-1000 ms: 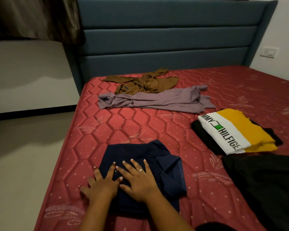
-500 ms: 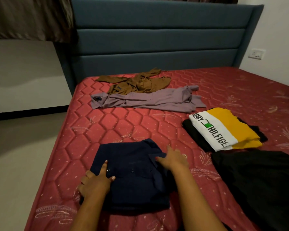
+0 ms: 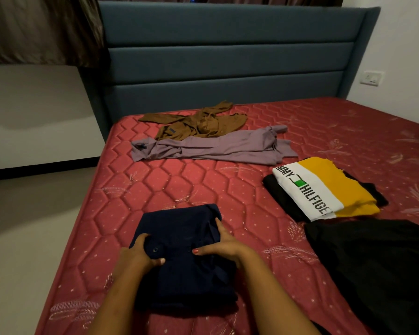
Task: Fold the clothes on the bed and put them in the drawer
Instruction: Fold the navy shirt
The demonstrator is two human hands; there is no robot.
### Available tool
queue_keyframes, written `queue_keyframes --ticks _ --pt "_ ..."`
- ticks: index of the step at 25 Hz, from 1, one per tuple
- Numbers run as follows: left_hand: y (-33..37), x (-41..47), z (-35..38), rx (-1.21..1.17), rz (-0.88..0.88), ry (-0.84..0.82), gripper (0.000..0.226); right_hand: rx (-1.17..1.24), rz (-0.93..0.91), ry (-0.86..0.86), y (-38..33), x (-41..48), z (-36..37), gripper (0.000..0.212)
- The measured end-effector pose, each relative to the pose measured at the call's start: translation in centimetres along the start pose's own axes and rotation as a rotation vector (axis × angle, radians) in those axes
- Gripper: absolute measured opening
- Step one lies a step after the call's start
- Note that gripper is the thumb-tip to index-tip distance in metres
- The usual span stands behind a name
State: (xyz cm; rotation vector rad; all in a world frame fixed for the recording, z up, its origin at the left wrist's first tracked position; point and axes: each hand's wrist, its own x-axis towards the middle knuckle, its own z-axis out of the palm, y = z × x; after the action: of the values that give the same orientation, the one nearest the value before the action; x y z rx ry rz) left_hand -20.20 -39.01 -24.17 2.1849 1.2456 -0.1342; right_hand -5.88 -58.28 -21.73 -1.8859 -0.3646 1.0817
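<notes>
the left hand (image 3: 137,256) and right hand (image 3: 224,245) curl their fingers round the squarish folded navy shirt (image 3: 182,228) at six o'clock on the quilted red mattress (image 3: 179,180).

A home bedroom, a red quilted mattress (image 3: 155,189) lying against a blue padded headboard (image 3: 228,56), curtains (image 3: 34,27) hanging behind, a wall socket (image 3: 371,78) showing alongside.

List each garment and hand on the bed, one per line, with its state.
navy shirt, folded, held at both sides
left hand, grips navy shirt
right hand, grips navy shirt
brown shirt, crumpled, unfolded
lilac shirt, unfolded
yellow-and-white shirt, folded
black cloth, spread out, unfolded
</notes>
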Motion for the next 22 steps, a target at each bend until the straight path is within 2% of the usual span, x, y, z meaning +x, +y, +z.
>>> queue_keyframes --ticks 7,11,15,16,18,20,22 --pt "-1.8 0.7 0.2 -0.218 0.046 0.007 0.090 0.282 -0.018 0.001 -0.5 0.6 1.4 0.121" --pt "-1.8 0.8 0.6 -0.270 0.038 0.002 0.103 0.342 -0.075 0.021 -0.6 1.3 1.3 0.112" --pt "-1.1 0.2 1.0 -0.407 0.057 -0.003 0.103 0.291 -0.139 0.034 -1.7 1.2 0.0 0.108" --pt "-0.8 -0.1 1.1 -0.473 0.091 -0.017 0.100 0.242 -0.166 0.058 -2.1 0.8 -0.7 0.107" --pt "0.3 -0.7 1.8 -0.620 0.147 -0.078 0.078 0.044 -0.244 0.178 -3.0 0.0 -2.8 0.108" --pt "1.9 -1.1 3.0 -0.714 0.213 -0.135 0.065 -0.310 -0.255 0.372 -3.6 -1.0 -5.0 0.110" --pt "3.5 -1.2 4.7 -0.751 0.274 -0.186 0.066 -0.663 -0.166 0.616 -3.7 -1.7 -6.2 0.105"
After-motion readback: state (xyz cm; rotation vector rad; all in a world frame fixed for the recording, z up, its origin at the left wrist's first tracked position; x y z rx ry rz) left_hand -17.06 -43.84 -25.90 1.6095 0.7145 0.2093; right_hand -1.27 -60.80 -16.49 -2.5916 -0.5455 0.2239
